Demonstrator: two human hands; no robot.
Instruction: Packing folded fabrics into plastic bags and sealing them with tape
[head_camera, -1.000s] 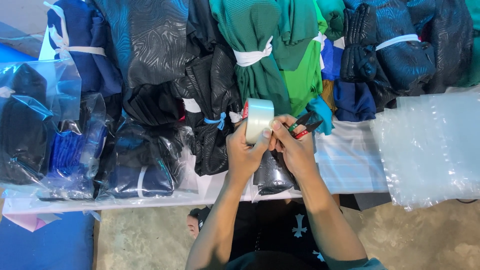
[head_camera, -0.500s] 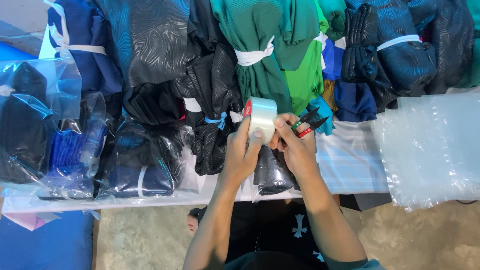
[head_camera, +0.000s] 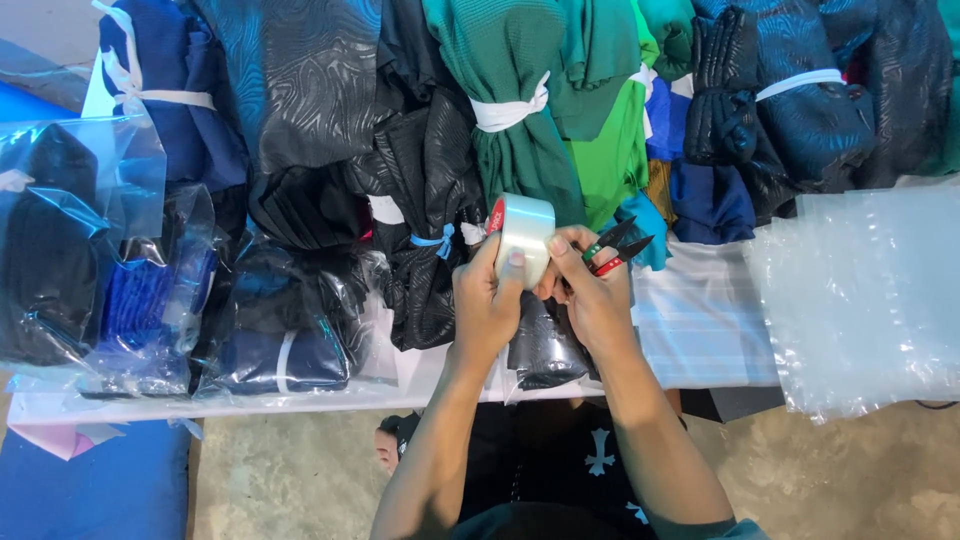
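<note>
My left hand (head_camera: 487, 300) grips a roll of clear packing tape (head_camera: 522, 237) held upright above the table edge. My right hand (head_camera: 592, 292) holds small scissors (head_camera: 613, 253) with red and green handles, blades pointing up to the right, and its fingers also touch the roll. Just beneath both hands lies a dark folded garment in a clear plastic bag (head_camera: 545, 348), partly hidden by them.
Tied bundles of blue, black and green clothes (head_camera: 520, 130) fill the far side of the table. Bagged dark and blue garments (head_camera: 150, 290) lie at the left. A stack of clear plastic bags (head_camera: 865, 290) sits at the right. Concrete floor (head_camera: 290, 480) shows below.
The tape roll has shifted slightly in my hands, and my right fingers have moved onto its side. The scissors stay in my right hand.
</note>
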